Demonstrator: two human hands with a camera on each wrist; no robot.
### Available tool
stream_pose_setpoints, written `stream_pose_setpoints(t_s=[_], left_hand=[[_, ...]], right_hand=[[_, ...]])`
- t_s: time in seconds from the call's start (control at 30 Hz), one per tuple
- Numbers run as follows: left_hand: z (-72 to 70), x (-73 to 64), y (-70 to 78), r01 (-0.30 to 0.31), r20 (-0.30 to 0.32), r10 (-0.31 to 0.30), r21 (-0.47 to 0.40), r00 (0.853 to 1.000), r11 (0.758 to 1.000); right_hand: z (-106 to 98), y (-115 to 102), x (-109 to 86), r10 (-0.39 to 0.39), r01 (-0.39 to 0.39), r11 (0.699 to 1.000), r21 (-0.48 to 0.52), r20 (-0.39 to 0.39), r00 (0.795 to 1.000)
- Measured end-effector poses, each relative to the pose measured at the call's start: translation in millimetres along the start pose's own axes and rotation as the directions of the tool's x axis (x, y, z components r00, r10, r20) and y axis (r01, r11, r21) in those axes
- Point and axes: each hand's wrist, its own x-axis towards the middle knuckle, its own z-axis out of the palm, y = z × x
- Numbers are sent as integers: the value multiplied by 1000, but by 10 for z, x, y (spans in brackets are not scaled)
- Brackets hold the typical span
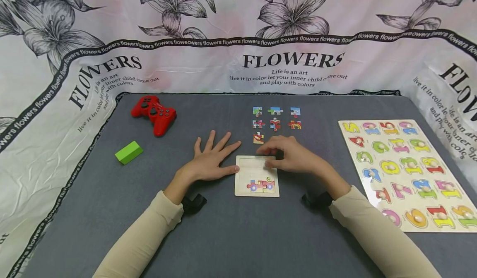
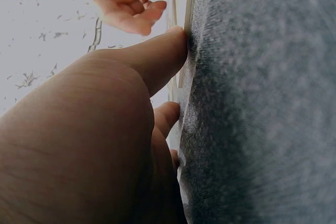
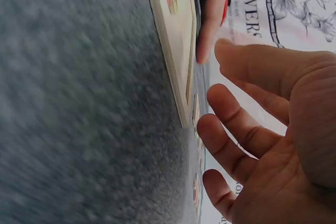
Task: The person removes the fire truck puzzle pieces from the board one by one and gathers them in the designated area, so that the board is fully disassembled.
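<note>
A shallow wooden puzzle tray (image 1: 241,180) lies on the grey cloth, with joined puzzle pieces (image 1: 261,186) showing a pink and purple vehicle in its lower right corner. My left hand (image 1: 210,162) rests flat with its fingers spread, the thumb touching the tray's left edge. Over the upper right of the tray hovers my right hand (image 1: 292,156); in the right wrist view its bent fingers (image 3: 231,142) stand apart from the thumb with nothing between them. Several loose puzzle pieces (image 1: 275,124) lie in rows beyond the tray, the nearest piece (image 1: 258,138) close to my right fingertips.
A red game controller (image 1: 154,113) and a green block (image 1: 128,152) sit to the left. On the right lies a large number board (image 1: 376,174) under my right forearm's side. A flower-printed cloth (image 1: 193,67) rises behind the table's far edge.
</note>
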Motion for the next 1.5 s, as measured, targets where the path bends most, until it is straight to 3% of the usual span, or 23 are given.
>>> stream_pose_setpoints(t_s=[0.83, 1.5], left_hand=[[-8, 1, -8, 0, -1, 0, 4, 1000, 1000], [1, 4, 7, 5, 0, -5, 7, 1000, 1000]], right_hand=[[110, -221, -110, -78, 92, 994, -61, 201, 977], [145, -222, -150, -74, 98, 991, -90, 240, 968]])
